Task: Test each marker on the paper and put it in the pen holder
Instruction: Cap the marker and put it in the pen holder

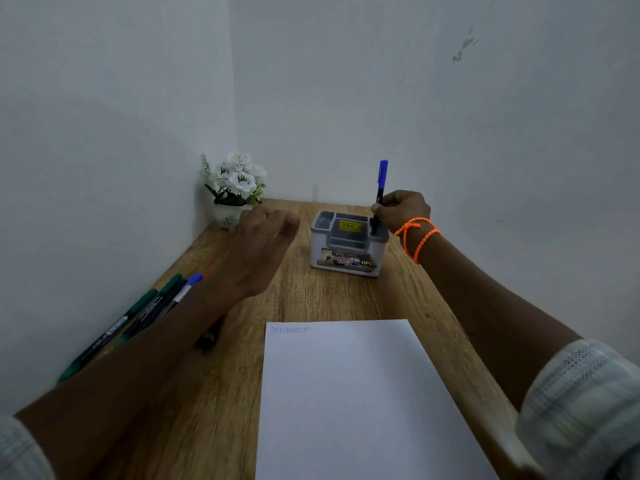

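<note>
The blue-capped marker [381,192] stands upright in the right hand [403,211], cap up, its lower end dipped into the right compartment of the holder [348,242]; the tip is hidden behind the holder's wall. The fingers are curled tight around the black barrel, which they mostly cover. Orange bands [417,237] wrap that wrist.

The holder is grey, with several compartments. A yellow price sticker inside it is too small to read; the front label shows "OP", the rest cut off by its curve.

The left hand [258,252] hovers above the table [311,299], blurred, fingers loosely spread and, as far as the blur allows, holding nothing. Its forearm hides part of the markers [152,308] lying along the left wall: green caps and one blue one show, and a dark one pokes out beneath the arm.

The paper [353,403] lies near the front, its lower edge cut off, with a faint scribble [289,329] at its top left corner. White flowers [235,180] sit in the far corner.
</note>
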